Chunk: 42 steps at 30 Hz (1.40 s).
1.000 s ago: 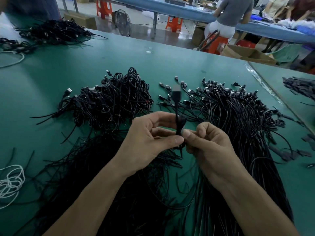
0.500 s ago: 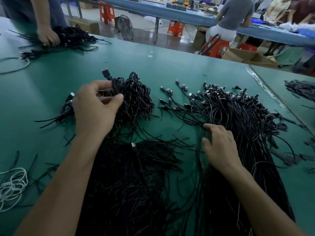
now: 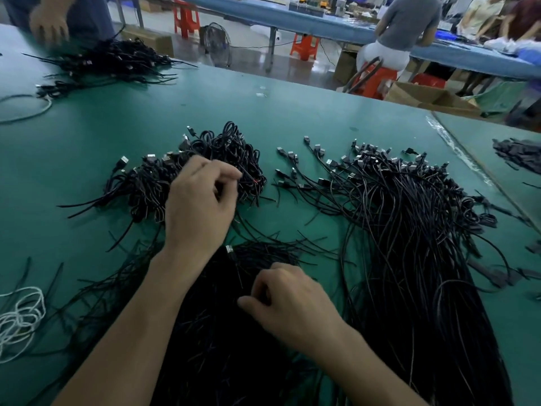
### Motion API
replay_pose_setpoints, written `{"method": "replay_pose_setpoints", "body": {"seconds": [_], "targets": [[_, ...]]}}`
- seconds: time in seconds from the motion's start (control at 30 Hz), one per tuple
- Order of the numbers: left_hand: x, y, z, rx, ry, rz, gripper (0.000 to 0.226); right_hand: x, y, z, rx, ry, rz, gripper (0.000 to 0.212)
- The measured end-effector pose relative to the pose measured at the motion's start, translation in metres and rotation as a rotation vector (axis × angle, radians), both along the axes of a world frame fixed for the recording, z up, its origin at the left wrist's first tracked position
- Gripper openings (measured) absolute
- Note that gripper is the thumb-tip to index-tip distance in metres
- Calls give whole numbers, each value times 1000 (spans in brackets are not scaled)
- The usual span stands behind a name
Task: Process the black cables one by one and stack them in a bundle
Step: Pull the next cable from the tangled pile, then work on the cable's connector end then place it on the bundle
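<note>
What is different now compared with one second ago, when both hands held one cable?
The left hand carried the coiled cable left and away to the coiled pile and now sits over it, fingers curled; whether it let go is unclear. The right hand let go, went to the long cables, then came to the near dark pile. The piles stayed in place.

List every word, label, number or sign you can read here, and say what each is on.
No text can be read anywhere in this view.
Cardboard box: no legible print.
USB plugs on the black cables: any markings are too small to read.
Clutter on the blue table: blurred.
</note>
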<state>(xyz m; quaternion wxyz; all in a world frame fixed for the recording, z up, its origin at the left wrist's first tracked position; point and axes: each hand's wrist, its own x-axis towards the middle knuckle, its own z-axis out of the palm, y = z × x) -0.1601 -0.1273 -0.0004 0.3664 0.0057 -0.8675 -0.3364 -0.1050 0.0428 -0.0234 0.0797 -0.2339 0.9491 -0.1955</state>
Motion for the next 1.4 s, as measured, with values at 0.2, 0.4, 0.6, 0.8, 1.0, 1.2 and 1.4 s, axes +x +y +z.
{"method": "replay_pose_setpoints", "body": {"seconds": [0.2, 0.4, 0.6, 0.8, 1.0, 1.2, 1.4], "targets": [[11, 11, -2, -21, -320, -451, 23, 1, -7, -8, -59, -37, -134, 19], [19, 15, 5, -42, -432, -471, 29, -7, -9, -4, -44, -71, -207, 27], [20, 11, 4, -7, -435, -423, 28, -8, -21, -4, -1, -43, -169, 27], [20, 11, 3, -3, -486, -425, 27, -10, -27, -4, 12, -168, -201, 24], [22, 13, 2, -112, -558, -385, 29, -17, -31, -5, -22, -361, -312, 24], [22, 15, 5, -131, -615, -453, 38, -14, -26, 10, -231, -338, -285, 28], [28, 21, 16, -6, -569, -503, 48, -19, -8, 36, -652, -560, -286, 23]]}}
